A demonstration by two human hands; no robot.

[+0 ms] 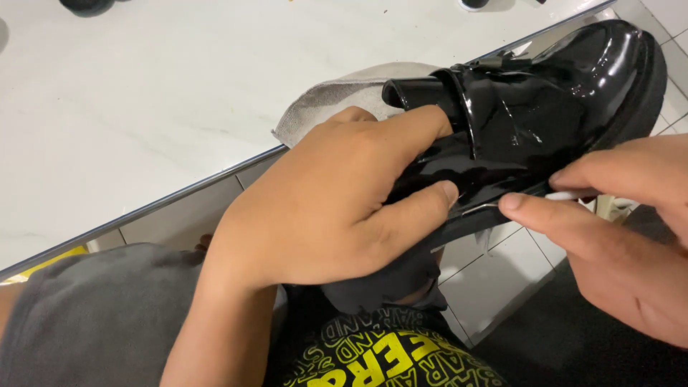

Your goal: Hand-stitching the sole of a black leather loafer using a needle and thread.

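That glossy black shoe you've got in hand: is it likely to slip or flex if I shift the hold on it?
The black shoe is probably slippery: its patent surface shines with sharp reflections. The thick sole looks stiff and likely heavy for its size, so it should hold shape. The left hand wraps its side; the right hand pinches a thin white tool at the sole edge.

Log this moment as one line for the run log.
left hand: grips black glossy shoe | right hand: pinches thin white tool at sole edge | grey cloth behind

Glossy black shoe (pixel 545 100); probably grey cloth (pixel 337 100).
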